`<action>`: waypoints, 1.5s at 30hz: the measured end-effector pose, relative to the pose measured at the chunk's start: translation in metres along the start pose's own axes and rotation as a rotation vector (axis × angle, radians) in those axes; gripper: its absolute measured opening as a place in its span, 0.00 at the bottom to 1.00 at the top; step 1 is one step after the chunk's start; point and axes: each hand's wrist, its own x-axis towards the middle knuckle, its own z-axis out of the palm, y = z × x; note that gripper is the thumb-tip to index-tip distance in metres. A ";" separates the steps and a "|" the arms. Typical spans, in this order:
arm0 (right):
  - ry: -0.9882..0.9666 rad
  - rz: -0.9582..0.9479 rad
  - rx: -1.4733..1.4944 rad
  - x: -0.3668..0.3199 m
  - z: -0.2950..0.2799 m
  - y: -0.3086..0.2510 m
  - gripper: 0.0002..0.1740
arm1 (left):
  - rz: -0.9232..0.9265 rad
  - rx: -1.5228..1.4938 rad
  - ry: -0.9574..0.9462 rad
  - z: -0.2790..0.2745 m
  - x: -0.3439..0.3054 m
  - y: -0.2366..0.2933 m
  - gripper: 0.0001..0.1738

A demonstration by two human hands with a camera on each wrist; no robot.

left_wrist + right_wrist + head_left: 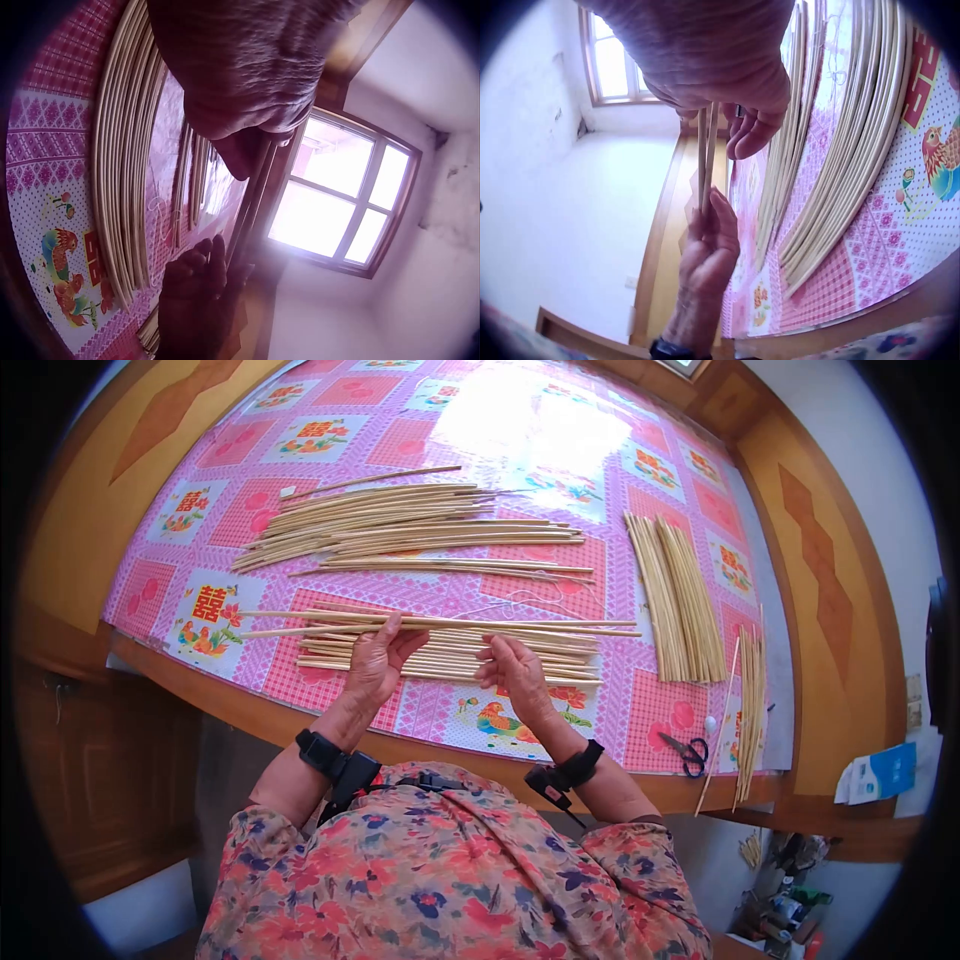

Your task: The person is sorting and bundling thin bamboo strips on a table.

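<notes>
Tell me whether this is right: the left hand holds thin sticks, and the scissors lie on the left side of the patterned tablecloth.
Wrong side: the head view shows the scissors on the right side of the patterned tablecloth. The left hand does hold thin sticks.

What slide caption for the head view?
Left hand holds thin sticks, right hand close by, above a patterned tablecloth bearing more.

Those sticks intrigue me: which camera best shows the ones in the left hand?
Head view: the sticks in the left hand show nearly end to end. The left wrist view shows a short, dim stretch; the right wrist, a brighter partial one.
</notes>
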 end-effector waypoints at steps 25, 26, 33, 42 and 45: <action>0.096 -0.114 0.466 0.018 -0.003 0.010 0.12 | -0.122 -0.041 -0.039 -0.046 0.003 0.024 0.10; 0.097 -0.109 0.464 0.018 -0.004 0.010 0.12 | -0.127 -0.049 -0.045 -0.047 0.003 0.023 0.10; 0.107 -0.095 0.430 0.021 -0.027 0.025 0.14 | -0.135 -0.017 -0.070 -0.039 0.006 0.018 0.10; 0.094 0.069 0.438 0.005 -0.050 0.020 0.14 | -0.105 -0.033 -0.117 -0.038 0.013 -0.005 0.09; 0.125 0.076 0.461 0.005 -0.055 0.025 0.15 | -0.113 -0.032 -0.105 -0.034 0.009 -0.008 0.10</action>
